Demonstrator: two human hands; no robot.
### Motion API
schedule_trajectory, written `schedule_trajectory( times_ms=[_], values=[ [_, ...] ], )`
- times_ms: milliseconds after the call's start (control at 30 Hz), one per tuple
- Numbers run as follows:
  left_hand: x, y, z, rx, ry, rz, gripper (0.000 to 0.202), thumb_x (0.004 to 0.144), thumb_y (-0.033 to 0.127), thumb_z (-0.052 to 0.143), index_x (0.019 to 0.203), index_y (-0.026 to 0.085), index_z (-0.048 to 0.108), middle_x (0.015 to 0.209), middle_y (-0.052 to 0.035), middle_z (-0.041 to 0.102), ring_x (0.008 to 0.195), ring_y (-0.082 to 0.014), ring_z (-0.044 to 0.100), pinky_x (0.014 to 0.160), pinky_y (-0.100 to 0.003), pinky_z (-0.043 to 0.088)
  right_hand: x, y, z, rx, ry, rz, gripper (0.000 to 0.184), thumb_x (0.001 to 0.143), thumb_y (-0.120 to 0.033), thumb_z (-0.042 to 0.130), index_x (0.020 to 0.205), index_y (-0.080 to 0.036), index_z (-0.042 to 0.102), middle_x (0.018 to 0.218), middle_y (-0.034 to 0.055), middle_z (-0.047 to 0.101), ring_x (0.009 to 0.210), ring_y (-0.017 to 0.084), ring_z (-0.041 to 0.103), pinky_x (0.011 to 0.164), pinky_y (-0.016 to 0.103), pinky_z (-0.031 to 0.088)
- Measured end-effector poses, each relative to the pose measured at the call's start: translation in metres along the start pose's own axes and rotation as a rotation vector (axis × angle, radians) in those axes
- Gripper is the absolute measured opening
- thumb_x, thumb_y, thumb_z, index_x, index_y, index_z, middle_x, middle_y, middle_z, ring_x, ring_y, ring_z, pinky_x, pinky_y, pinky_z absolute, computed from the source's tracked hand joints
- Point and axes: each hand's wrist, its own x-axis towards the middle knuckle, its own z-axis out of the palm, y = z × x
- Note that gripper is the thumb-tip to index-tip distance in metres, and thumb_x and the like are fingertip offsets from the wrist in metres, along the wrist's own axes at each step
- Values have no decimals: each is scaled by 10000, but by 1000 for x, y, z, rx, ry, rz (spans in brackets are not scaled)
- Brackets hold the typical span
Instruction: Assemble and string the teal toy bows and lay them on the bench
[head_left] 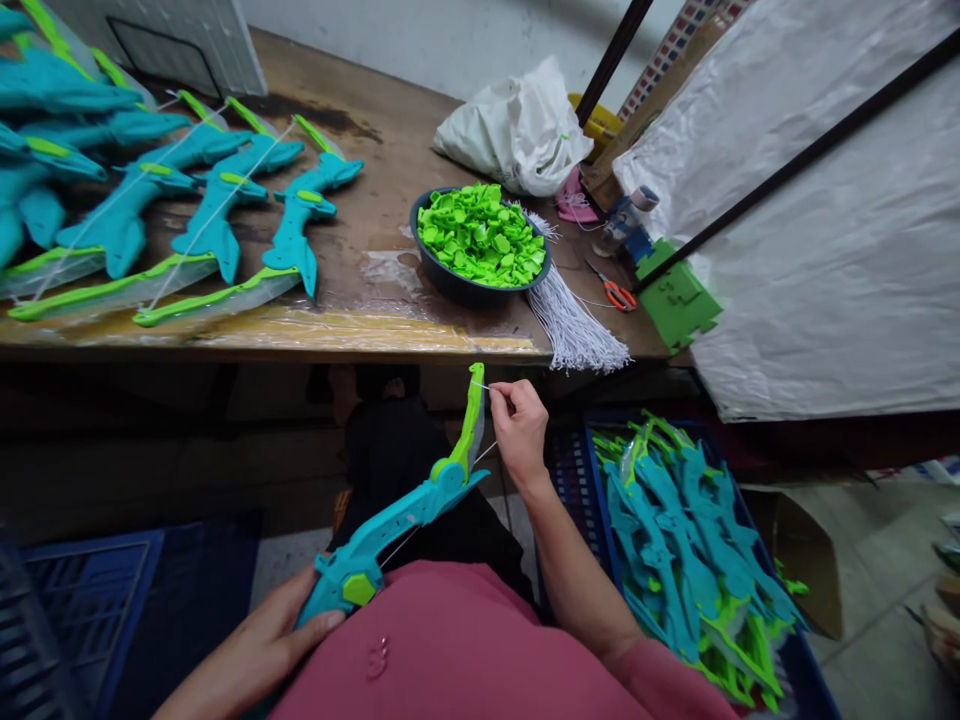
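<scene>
Gripping one toy bow (405, 520), two hands.

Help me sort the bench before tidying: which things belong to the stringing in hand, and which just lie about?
In use: toy bow, white string, left hand, right hand.

Lying about: scissors, white bag, bottle.

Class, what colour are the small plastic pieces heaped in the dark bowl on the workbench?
Bright green pieces, seen in the head view.
</scene>
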Motion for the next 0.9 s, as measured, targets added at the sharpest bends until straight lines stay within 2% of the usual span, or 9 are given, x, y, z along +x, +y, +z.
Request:
schedule_trajectory(
  times_ms=[200,367,600,767,900],
  values=[
    [-5,7,2,75,78,-39,627,734,614,749,1236,239,738,1242,-120,732,1335,-430,539,1143,-578,406,8,5,5,-252,62,-167,219,971,-278,476,856,-185,637,852,58,571,775,176,524,754,310,418],
    [-5,13,1,95,55,-52,611,740,639,721,1211,251,745,1277,-115,716,1333,-444,539,1146,-593,393,12,6,8,-354,71,-251,227,992,-256,453,871,-173,627,861,67,586,767,174,533,732,300,414],
    [-4,8,2,110,19,-37,678,759,684,680,1283,254,701,1353,-126,679,1376,-441,497,1187,-595,323,14,7,10,-430,69,-280,228,1001,-243,445,883,-180,629,863,67,595,769,174,543,721,291,428],
    [-3,2,2,140,-3,-16,671,807,677,633,1324,252,670,1442,-126,618,1368,-424,511,1187,-571,333,15,8,13,-470,59,-282,238,1006,-236,430,903,-175,635,876,72,597,778,177,556,731,293,446],
    [-3,-2,3,159,27,-1,640,810,646,654,1324,267,672,1411,-117,643,1323,-429,551,1154,-564,384,16,5,16,-500,31,-287,208,1002,-252,449,999,-173,641,977,97,605,864,198,590,795,316,486]
  ],
)
